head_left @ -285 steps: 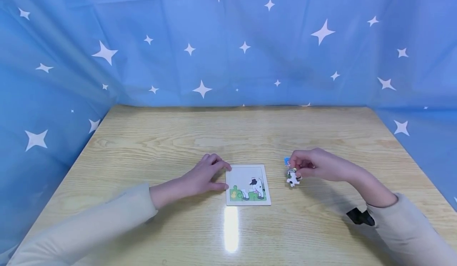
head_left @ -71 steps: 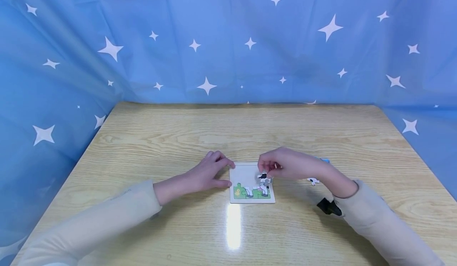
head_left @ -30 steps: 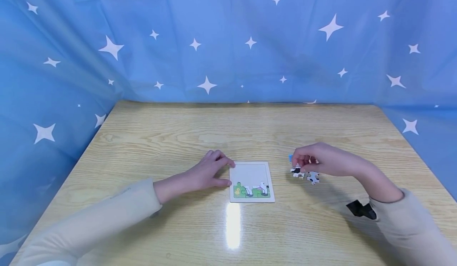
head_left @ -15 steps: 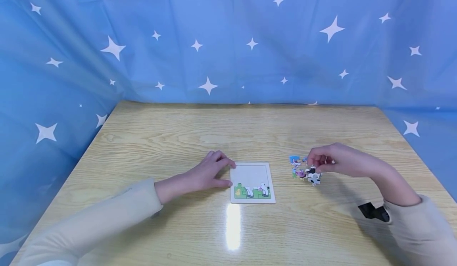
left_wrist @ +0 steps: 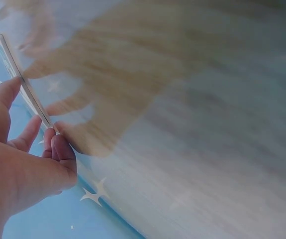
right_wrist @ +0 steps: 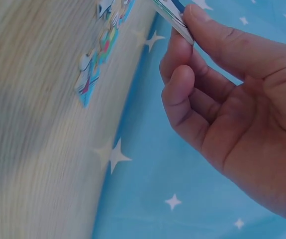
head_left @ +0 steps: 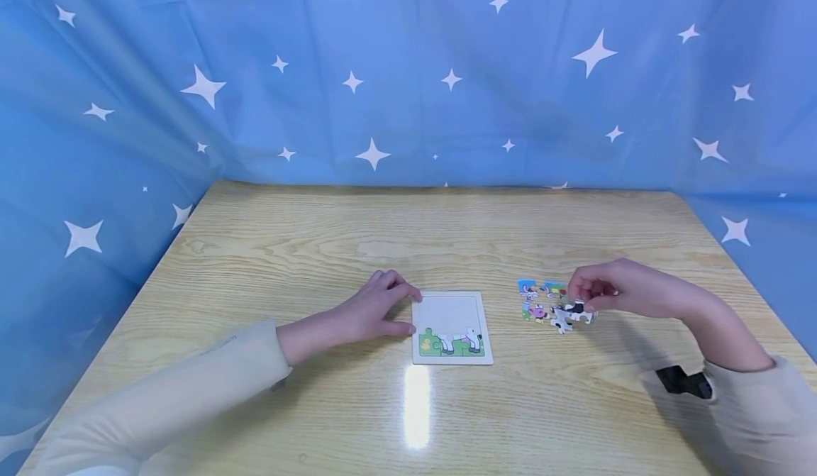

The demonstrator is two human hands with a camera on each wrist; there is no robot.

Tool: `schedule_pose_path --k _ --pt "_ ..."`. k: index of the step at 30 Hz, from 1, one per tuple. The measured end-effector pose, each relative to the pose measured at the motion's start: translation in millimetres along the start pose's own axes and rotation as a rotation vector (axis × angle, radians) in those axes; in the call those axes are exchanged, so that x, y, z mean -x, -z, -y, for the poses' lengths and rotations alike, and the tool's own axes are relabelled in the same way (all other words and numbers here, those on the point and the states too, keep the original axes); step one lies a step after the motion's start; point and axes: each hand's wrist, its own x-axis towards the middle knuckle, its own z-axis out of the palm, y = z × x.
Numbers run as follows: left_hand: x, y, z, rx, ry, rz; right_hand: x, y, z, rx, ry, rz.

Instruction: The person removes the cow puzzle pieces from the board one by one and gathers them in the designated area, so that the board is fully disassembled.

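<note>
My left hand [head_left: 360, 313] rests at the left edge of a small square puzzle board [head_left: 447, 308], its thumb and fingertips touching the rim. In the left wrist view, the left hand [left_wrist: 21, 149] touches the thin edge of the board [left_wrist: 26, 87]. Green-and-white pieces [head_left: 449, 343] showing a duck and cow legs fill the board's lower part; its upper part is bare. To the right, my right hand [head_left: 615, 288] pinches a black-and-white puzzle piece [head_left: 577, 311] between thumb and finger. In the right wrist view, the puzzle piece [right_wrist: 175, 20] is tilted, held above the table.
Several loose puzzle pieces [head_left: 539, 302], blue, pink and white, lie close together just left of the right hand. A light wooden table [head_left: 319, 405] carries everything. A blue star-patterned cloth [head_left: 408, 93] hangs behind and beside it.
The right hand was over the board's right side, where it took out a cow piece. It has carried that piece right, past the loose pieces. The left hand has stayed at the board's edge.
</note>
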Motion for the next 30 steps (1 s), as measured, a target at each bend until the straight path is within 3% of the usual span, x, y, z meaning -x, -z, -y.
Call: schedule_pose_path --k 13,23,30 --pt "0.1 -0.5 0.5 0.006 -0.001 -0.002 7.3 1 -11 -0.086 -0.105 0.074" --pt "-1.2 -1.0 1.1 0.006 0.003 0.001 10.4 -6 -27 -0.151 -0.081 0.093" --pt "-0.5 -0.5 1.2 -0.002 0.002 0.000 10.3 -12 -30 -0.156 -0.115 0.079"
